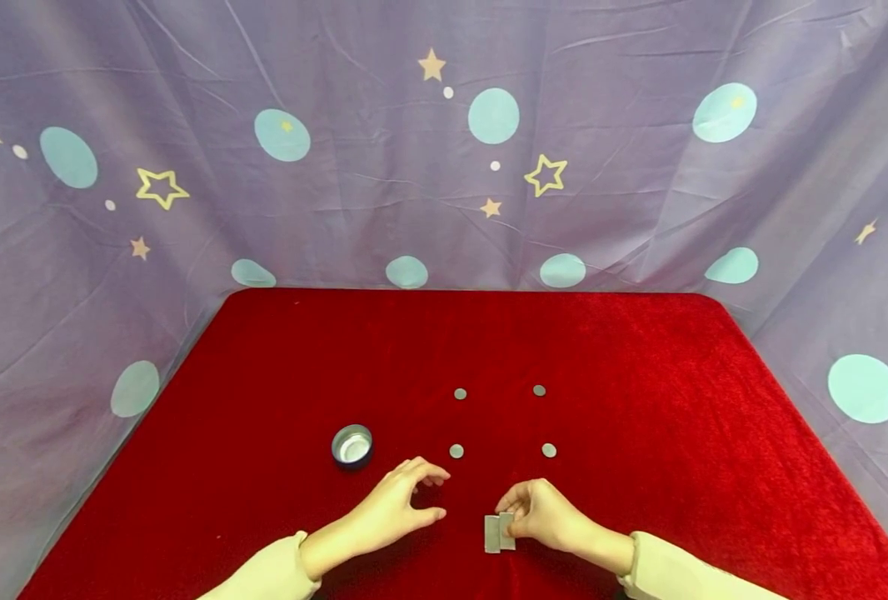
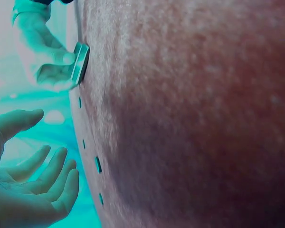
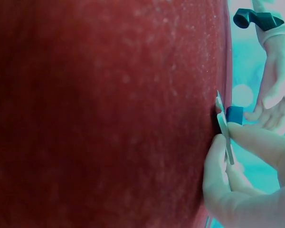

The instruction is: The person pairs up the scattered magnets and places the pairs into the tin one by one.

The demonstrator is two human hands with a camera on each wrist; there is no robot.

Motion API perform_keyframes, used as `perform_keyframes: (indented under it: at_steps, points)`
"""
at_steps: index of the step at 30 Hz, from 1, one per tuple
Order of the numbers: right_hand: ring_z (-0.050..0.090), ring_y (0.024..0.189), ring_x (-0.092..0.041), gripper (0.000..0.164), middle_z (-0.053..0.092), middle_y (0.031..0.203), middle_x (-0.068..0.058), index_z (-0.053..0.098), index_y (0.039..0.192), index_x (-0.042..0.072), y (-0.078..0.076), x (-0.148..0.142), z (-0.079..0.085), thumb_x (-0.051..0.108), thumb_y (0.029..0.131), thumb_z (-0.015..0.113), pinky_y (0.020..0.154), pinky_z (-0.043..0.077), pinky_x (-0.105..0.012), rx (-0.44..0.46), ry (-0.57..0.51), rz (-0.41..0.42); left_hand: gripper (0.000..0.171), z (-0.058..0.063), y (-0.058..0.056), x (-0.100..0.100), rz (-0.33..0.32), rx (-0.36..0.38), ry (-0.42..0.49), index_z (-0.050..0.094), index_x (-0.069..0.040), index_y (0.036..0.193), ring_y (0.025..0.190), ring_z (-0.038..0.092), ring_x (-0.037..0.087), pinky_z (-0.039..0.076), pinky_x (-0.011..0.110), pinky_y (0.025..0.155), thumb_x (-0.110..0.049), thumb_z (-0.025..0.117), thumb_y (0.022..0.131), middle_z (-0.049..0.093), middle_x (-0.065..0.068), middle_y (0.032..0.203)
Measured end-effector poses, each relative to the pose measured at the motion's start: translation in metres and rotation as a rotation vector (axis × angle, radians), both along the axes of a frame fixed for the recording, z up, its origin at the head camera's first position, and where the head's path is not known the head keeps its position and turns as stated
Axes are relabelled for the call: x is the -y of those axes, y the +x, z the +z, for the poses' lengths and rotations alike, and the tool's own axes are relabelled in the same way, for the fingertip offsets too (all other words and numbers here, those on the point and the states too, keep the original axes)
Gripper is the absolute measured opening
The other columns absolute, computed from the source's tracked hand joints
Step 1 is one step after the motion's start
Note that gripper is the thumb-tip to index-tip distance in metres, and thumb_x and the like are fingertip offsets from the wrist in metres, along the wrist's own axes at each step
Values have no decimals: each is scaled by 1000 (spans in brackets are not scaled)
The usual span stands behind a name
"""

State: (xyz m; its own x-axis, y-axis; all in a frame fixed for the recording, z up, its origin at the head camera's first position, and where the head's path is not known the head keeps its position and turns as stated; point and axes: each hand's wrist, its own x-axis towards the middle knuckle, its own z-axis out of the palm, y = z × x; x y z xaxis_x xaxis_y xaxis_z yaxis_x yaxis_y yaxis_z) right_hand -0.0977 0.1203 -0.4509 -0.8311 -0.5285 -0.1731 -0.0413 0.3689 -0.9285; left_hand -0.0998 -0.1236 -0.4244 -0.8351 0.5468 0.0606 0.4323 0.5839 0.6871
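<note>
My right hand [image 1: 552, 517] pinches a small grey rectangular plate [image 1: 507, 540] between thumb and fingers, low over the red cloth. A second grey rectangle [image 1: 491, 537] lies against its left side, partly overlapped. In the right wrist view the pinched plate [image 3: 223, 124] appears edge-on between the thumb and fingers. To the left, my left hand [image 1: 395, 510] hovers with fingers loosely bent and thumb apart, holding nothing. The left wrist view shows that hand [image 2: 33, 190] with spread fingers, away from the plates [image 2: 80, 64]. Whether the two plates are joined, I cannot tell.
Several flat grey discs lie beyond the hands, among them a near left disc [image 1: 456, 451] and a far right disc [image 1: 539, 390]. A round dark-rimmed dish [image 1: 352, 447] sits left of them. Red cloth [image 1: 609, 350] covers the table; a patterned curtain [image 1: 384, 200] surrounds it.
</note>
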Motion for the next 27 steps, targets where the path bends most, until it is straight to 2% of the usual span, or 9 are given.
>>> perform_keyframes:
  at_steps: [11,18,23,27]
  points:
    - [50,58,-6,21,63,68,-6,64,88,-11,-1,0,2,-3,69,67,55,46,-22,139,-55,-94,35,2,-1,23,91,-10,38,56,-3,106,89,52,21,46,30,74,-18,68,77,57,4,96]
    - [60,70,-10,22,67,79,-16,65,90,-11,0,-1,1,-5,68,65,62,50,-25,154,-76,-99,35,2,-1,34,142,-55,70,56,-4,106,87,53,18,46,28,72,-15,69,75,58,2,97]
    - [60,72,-10,24,67,81,-17,65,91,-10,1,-2,2,-5,67,65,64,50,-26,161,-69,-113,35,3,-2,40,193,-57,78,56,-6,107,87,55,19,46,28,73,-15,69,76,59,3,97]
    - [58,71,-9,24,66,80,-18,65,90,-11,2,-1,-1,-6,67,65,63,50,-25,140,-68,-123,35,4,-2,44,209,-53,74,56,-7,107,88,56,22,46,28,74,-17,68,77,60,4,98]
